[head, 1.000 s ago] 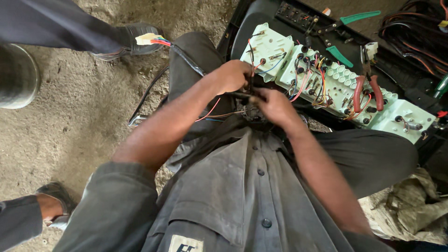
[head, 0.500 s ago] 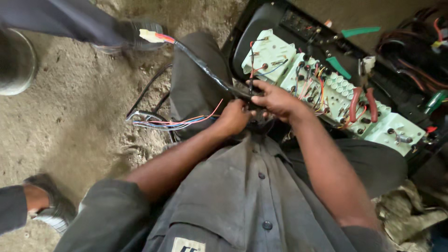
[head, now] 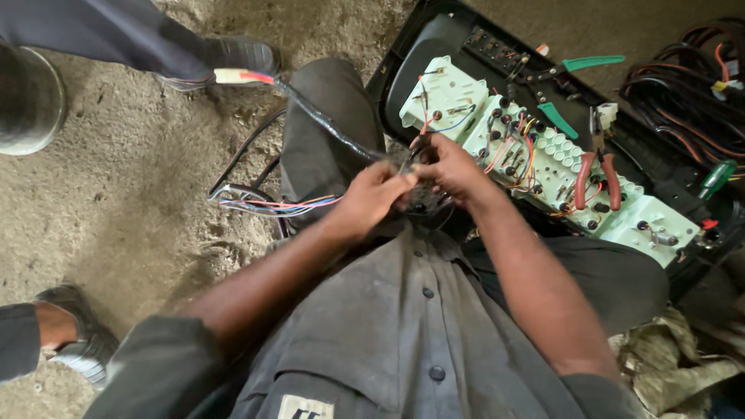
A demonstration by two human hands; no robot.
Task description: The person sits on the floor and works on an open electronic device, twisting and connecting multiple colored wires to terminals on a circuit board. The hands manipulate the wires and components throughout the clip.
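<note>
My left hand and my right hand meet over my lap, both pinching thin wires that come off a black taped wire harness. The harness runs up and left to a pale connector with a red wire. Just beyond my right hand lies a pale green instrument cluster back, studded with sockets and coloured wires, inside a black housing. A fan of loose coloured wires lies on the ground left of my left hand.
Red-handled pliers rest on the cluster; green-handled pliers lie beyond it. A bundle of black cables sits at the right. Another person's shoe and sandalled foot stand on the sandy ground; a metal drum is at left.
Both hands have shifted slightly lower and left, closer to my lap, still working the wires. The harness connector has moved a little with them.
</note>
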